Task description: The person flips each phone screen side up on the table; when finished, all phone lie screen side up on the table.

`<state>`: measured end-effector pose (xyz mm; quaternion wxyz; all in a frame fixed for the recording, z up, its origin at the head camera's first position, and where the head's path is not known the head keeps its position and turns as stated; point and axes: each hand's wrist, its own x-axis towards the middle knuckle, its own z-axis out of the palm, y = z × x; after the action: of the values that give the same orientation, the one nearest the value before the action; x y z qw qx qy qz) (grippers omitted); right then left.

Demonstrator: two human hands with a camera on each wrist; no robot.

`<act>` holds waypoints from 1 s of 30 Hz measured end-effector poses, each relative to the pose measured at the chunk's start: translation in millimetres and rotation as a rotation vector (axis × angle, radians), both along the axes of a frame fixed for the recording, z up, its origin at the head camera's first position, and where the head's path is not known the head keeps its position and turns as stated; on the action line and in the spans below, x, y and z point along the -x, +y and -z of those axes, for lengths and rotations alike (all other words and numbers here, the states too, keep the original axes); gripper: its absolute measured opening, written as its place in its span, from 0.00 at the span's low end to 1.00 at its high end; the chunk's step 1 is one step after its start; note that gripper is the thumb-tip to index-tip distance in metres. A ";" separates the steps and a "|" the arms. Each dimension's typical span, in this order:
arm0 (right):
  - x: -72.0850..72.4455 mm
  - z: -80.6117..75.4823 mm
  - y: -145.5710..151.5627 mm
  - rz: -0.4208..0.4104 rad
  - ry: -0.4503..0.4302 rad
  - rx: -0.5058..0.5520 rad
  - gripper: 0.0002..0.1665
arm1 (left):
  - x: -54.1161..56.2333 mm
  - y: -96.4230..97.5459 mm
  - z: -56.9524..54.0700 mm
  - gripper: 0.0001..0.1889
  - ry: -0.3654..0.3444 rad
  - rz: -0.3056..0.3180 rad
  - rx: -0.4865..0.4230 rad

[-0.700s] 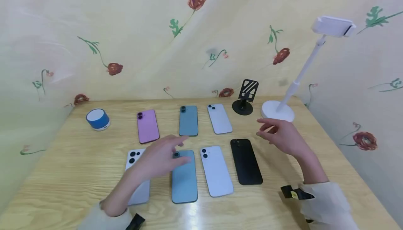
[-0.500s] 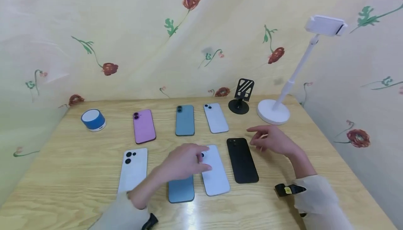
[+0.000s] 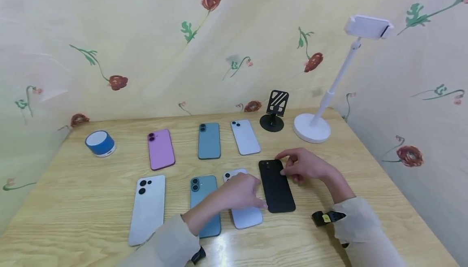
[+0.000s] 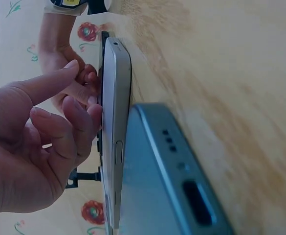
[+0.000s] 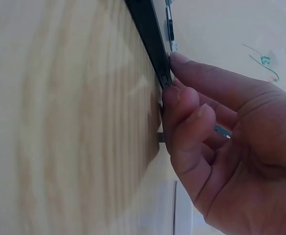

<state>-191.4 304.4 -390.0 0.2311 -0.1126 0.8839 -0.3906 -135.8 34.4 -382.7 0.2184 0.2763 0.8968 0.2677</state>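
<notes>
A black phone (image 3: 276, 189) lies back up on the table, right of the white phone (image 3: 244, 220) in the front row. My right hand (image 3: 307, 164) is at its upper right corner. In the right wrist view, the thumb rests on the back of the black phone (image 5: 150, 39) and curled fingertips meet its edge, pinching it. My left hand (image 3: 239, 192) hovers over the white phone, thumb and index fingertips beside the black phone's left edge. In the left wrist view, my left hand (image 4: 45, 142) has loosely bent fingers with nothing between them.
A blue phone (image 3: 206, 226) and a large white phone (image 3: 148, 210) lie to the left. Behind are a purple phone (image 3: 161, 149), another blue phone (image 3: 209, 141), a small white phone (image 3: 245, 137), a black stand (image 3: 272, 122), a white stand (image 3: 312, 129) and a blue speaker (image 3: 100, 143).
My left hand has moved right, from over the blue phone to over the white phone. My right hand has come left and down to the black phone's corner. The phones still lie flat.
</notes>
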 end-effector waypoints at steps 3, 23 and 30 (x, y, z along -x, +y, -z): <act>-1.4 -1.4 1.8 0.004 0.003 -0.019 0.28 | -0.7 4.8 -3.4 0.27 0.003 0.011 0.045; -20.7 -2.4 6.2 0.184 0.017 -0.061 0.30 | 7.2 32.2 -1.0 0.30 0.076 0.050 0.141; -25.0 -5.1 6.9 0.218 0.001 -0.056 0.22 | 6.9 36.7 0.2 0.33 0.089 0.051 0.154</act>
<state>-166.4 311.2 -384.9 0.1898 -0.0094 0.9016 -0.3886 -142.8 71.1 -382.9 0.2060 0.2932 0.9162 0.1796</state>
